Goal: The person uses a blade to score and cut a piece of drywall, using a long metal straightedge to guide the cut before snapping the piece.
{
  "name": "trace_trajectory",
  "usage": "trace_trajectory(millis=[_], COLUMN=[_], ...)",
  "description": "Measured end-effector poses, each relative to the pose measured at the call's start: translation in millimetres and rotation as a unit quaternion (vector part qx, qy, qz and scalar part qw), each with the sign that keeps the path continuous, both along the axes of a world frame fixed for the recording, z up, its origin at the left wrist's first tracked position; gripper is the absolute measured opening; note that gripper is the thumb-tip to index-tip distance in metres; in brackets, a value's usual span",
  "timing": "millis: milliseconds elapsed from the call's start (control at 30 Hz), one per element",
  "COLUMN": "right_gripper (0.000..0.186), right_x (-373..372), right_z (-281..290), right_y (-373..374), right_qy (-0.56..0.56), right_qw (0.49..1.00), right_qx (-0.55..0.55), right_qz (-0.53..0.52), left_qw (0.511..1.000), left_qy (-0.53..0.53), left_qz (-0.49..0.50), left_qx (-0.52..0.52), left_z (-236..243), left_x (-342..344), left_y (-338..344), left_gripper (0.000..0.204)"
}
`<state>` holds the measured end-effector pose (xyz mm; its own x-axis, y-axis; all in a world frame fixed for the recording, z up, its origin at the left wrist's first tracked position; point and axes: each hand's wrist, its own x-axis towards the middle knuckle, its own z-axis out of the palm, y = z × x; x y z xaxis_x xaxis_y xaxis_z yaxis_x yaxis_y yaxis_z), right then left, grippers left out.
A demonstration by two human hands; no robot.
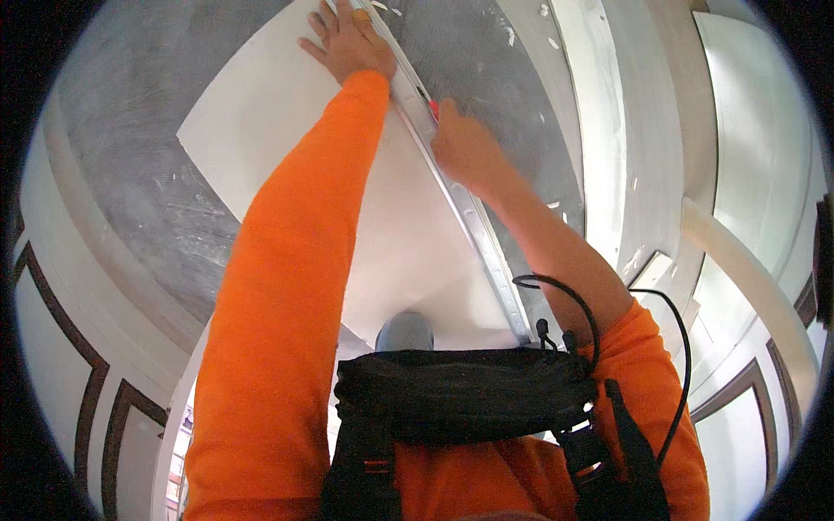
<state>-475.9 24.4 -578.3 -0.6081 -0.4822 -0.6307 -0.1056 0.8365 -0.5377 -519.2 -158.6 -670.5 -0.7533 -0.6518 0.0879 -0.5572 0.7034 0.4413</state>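
Black bag [465, 395] sat close; beyond, a metal bar [473, 227] lay along a white board [404, 234].
Left hand [352, 45] lay flat at the far end, fingers apart; right hand [462, 146] gripped a red tool [433, 108]. With no hand near its bottom, the bar could swing and the tool slip.

no text, label, number or sign can be read here.

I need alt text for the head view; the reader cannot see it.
A person's left hand lies spread over a white board and long metal strip, while the right hand holds a partly hidden red tool by the strip's edge. The sleeves are orange, the surface underneath dark grey.
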Motion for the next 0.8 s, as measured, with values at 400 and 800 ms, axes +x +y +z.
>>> trace_trajectory(millis=[400,800], right_gripper=[0.036,0.032], right_x=[139,-148], right_z=[16,-9], right_y=[164,-93], right_qy=[-0.078,0.130], right_qw=[0.993,0.987], right_qx=[0.087,-0.082], right_qz=[0.013,0.056], left_qw=[0.999,1.000], left_qy=[0.006,0.019], left_qz=[-0.002,-0.019], left_qx=[0.044,0.013], left_z=[2,-2], left_x=[-3,0], left_y=[11,4], left_gripper=[0.055,0.056])
